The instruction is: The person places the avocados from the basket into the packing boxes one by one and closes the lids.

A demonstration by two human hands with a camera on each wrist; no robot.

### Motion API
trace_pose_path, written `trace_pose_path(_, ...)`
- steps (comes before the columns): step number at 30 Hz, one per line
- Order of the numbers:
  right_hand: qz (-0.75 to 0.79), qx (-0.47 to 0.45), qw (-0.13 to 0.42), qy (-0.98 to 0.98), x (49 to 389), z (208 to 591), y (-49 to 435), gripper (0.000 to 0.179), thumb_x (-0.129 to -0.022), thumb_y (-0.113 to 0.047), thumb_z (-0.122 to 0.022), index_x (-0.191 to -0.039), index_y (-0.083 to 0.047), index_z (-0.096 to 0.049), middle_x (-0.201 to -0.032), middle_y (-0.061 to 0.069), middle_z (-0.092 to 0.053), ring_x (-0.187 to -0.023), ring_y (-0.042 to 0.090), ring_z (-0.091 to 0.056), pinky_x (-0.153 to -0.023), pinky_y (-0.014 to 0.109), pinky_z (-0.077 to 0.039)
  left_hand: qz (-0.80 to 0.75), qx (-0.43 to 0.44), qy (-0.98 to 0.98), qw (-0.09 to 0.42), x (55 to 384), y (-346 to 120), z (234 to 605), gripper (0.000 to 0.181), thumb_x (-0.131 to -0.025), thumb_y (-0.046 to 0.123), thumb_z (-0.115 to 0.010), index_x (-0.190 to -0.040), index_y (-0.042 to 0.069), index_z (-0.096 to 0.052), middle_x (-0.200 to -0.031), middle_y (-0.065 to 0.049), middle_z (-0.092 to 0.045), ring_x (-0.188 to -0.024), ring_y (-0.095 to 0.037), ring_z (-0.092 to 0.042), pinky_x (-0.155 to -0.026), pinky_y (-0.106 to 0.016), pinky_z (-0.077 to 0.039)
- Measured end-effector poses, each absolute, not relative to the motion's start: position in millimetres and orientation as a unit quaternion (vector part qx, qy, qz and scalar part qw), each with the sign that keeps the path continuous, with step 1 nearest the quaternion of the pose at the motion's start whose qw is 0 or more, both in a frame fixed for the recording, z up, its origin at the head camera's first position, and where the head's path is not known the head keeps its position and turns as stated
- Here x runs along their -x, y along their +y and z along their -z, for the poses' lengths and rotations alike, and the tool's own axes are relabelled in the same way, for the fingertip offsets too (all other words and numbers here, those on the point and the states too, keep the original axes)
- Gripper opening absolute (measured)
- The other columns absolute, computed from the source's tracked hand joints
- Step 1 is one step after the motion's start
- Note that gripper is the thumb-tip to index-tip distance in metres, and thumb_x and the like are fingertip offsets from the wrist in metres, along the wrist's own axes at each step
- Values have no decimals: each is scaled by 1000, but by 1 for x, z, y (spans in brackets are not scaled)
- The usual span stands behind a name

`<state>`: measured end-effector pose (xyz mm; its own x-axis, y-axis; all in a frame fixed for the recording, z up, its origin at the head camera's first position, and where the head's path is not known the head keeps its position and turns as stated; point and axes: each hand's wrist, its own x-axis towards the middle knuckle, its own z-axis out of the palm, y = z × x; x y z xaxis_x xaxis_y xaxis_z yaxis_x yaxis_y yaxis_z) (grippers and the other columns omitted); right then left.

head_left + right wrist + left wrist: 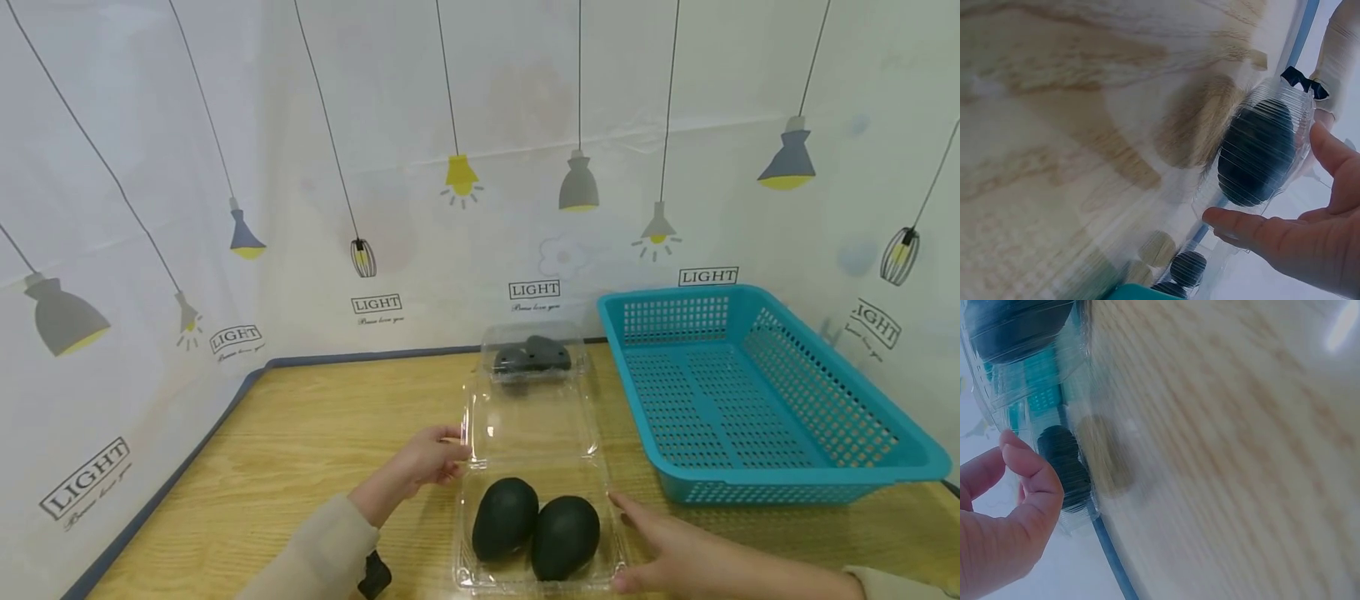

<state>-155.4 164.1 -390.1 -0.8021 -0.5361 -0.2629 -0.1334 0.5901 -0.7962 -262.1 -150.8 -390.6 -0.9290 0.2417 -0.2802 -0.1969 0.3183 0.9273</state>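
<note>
A clear plastic clamshell box (528,417) lies opened out on the table, its lid folded back away from me. Two dark, smooth, egg-shaped fruits like avocados, a left one (506,518) and a right one (566,537), sit side by side in its base. My left hand (429,457) pinches the lid's left edge near the hinge, thumb and forefinger curled together at the plastic in the left wrist view. Along the right side of the base my right hand (667,546) rests with straight fingers, thumb at the near corner; in the right wrist view it spans the box's side (1257,150).
Behind the lid, against the wall, stands another clear box (573,333) with dark rounded things (542,354) inside. A blue perforated plastic basket (660,483) stands at the right. A printed wall covering (450,250) encloses the wooden table (337,400). A black object (375,575) lies beside my left sleeve.
</note>
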Motion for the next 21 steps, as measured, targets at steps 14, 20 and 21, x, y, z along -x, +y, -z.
trace_pose_path(14, 384, 210, 183, 880, 156, 388, 160, 96, -78, -36, -70, -140, 12, -15, -135, 40, -29, -120, 54, -34, -92, 64, -29, -594, -48, 788, 151, 265, -152, 380, 27, -90, 5, -55, -114, -2, -45, -90, -11, -59, -66, -13, -60, -61, -28, -50)
trace_pose_path(20, 389, 212, 180, 878, 161, 386, 159, 94, -79, -34, -69, -139, 14, -15, -134, 40, -30, -120, 52, -35, -92, 63, -32, -617, -54, 772, 142, 264, -153, 377, 28, -90, 3, -53, -116, -2, -44, -106, -18, -57, -74, -16, -61, -66, -31, -52)
trace_pose_path(21, 386, 211, 177, 880, 162, 386, 159, 94, -79, -34, -69, -139, 14, -15, -135, 40, -30, -120, 52, -35, -92, 63, -32, -622, -57, 768, 141, 263, -153, 377, 29, -90, 2, -53, -117, -3, -43, -108, -19, -56, -76, -17, -62, -67, -32, -53)
